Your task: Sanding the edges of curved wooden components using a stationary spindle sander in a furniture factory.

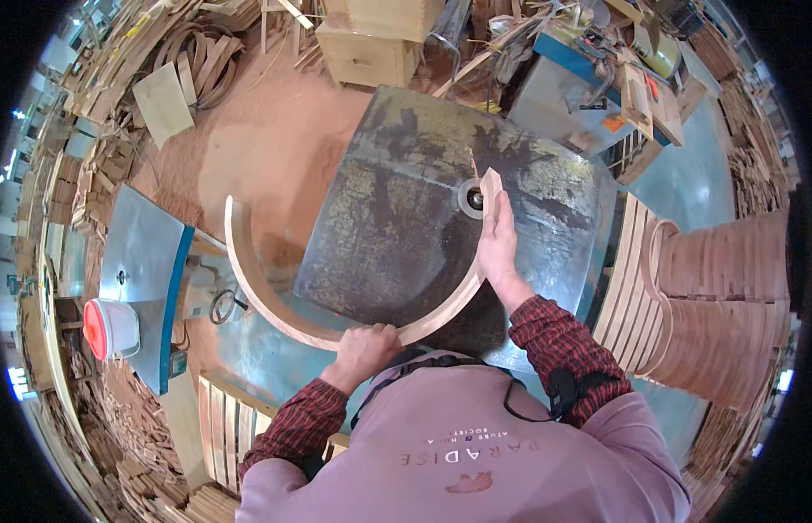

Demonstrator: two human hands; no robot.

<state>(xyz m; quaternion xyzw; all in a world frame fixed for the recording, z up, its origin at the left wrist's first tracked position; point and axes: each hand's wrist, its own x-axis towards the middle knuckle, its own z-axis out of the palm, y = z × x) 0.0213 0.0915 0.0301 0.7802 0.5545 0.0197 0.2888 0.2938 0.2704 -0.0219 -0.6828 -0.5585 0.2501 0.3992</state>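
Observation:
A curved wooden piece point(279, 314), shaped like a half ring, lies across the dark metal machine table point(380, 200) and reaches past its left edge. My left hand point(362, 353) is wrapped round the near bend of this piece, close to my body. Along the outer side of its right arm, my right hand point(500, 240) lies flat with the fingers stretched forward. The right end of the wood stands beside a round spindle opening point(474, 199) in the table, with a dark spindle in it. Whether wood and spindle touch, I cannot tell. My right thumb is hidden.
At left, a metal table point(140, 279) carries a white bucket point(120, 329) with a red lid. Curved slatted wooden parts point(720, 305) are stacked at right. A wooden cabinet point(367, 57) stands beyond the table; another machine point(563, 105) is far right. Sawdust covers the floor point(258, 166).

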